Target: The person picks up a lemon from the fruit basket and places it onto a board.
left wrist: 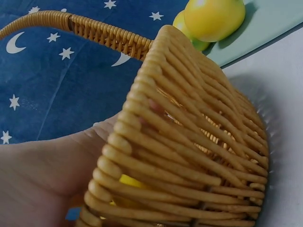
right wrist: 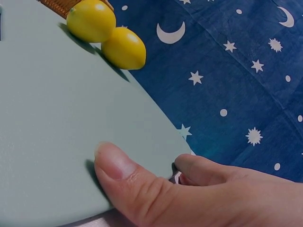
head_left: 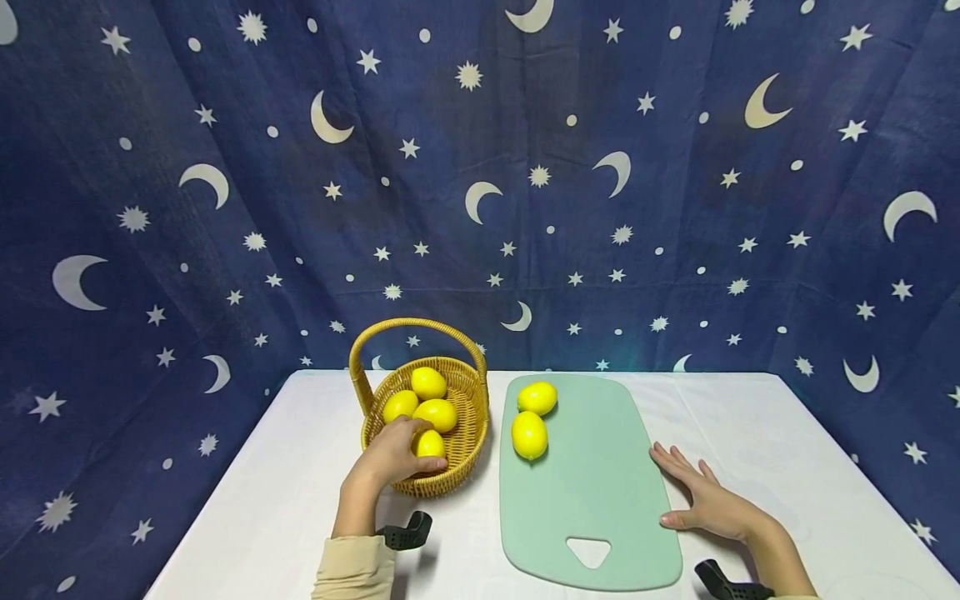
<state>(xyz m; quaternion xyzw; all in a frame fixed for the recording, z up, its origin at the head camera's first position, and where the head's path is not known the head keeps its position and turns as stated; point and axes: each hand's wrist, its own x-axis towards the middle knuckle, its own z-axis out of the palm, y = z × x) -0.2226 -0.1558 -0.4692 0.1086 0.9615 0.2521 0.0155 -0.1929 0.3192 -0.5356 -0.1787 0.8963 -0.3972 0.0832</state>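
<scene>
My left hand (head_left: pixel 393 454) reaches over the near rim of a wicker basket (head_left: pixel 468 433) and grips a yellow lemon (head_left: pixel 430 444) between thumb and fingers. Beside it in the basket lie a few more lemons (head_left: pixel 429 383). In the left wrist view the woven side (left wrist: pixel 189 142) hides most of the fingers and the lemon. Two lemons, one of them the nearer lemon (head_left: pixel 529 436), sit at the upper left of a pale green cutting board (head_left: pixel 592 492). My right hand (head_left: pixel 712 500) touches the board's right edge, fingers spread, with its thumb (right wrist: pixel 116 163) over the board.
A white-covered table (head_left: pixel 262 500) bears the basket and the board. The basket's tall arched handle (head_left: pixel 416 322) rises above the lemons. Behind the table hangs a dark blue cloth (head_left: pixel 420 208) with moons and stars. The board has a triangular cut-out near its front edge.
</scene>
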